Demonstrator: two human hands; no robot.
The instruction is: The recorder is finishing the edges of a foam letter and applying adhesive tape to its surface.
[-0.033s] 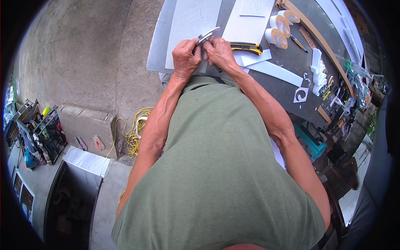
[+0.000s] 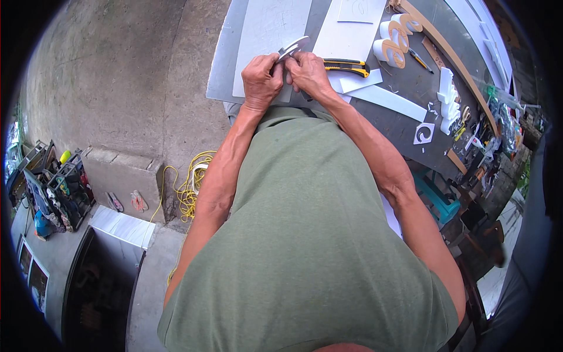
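A small white curved cut-out piece (image 2: 295,47) is held up at the near edge of the table, tilted with its far end raised. My left hand (image 2: 262,79) pinches its left end, fingers curled in. My right hand (image 2: 309,73) grips it from the right, fingers bent and close to the left hand's. Part of the piece is hidden behind my fingers. Right beside my right hand lies a yellow and black utility knife (image 2: 346,67). Under both hands is a pale flat sheet (image 2: 271,29) with faint marks.
White strips (image 2: 390,102) lie right of the knife. Farther right are curled white letter-like shapes (image 2: 388,53), a pen (image 2: 421,60), a white foam offcut (image 2: 448,100), a square with a curved cut-out (image 2: 423,134) and scissors (image 2: 465,115). Yellow cord (image 2: 189,190) is coiled on the floor at left.
The white curved piece has tilted slightly, so more of its flat face shows. My hands have hardly moved.
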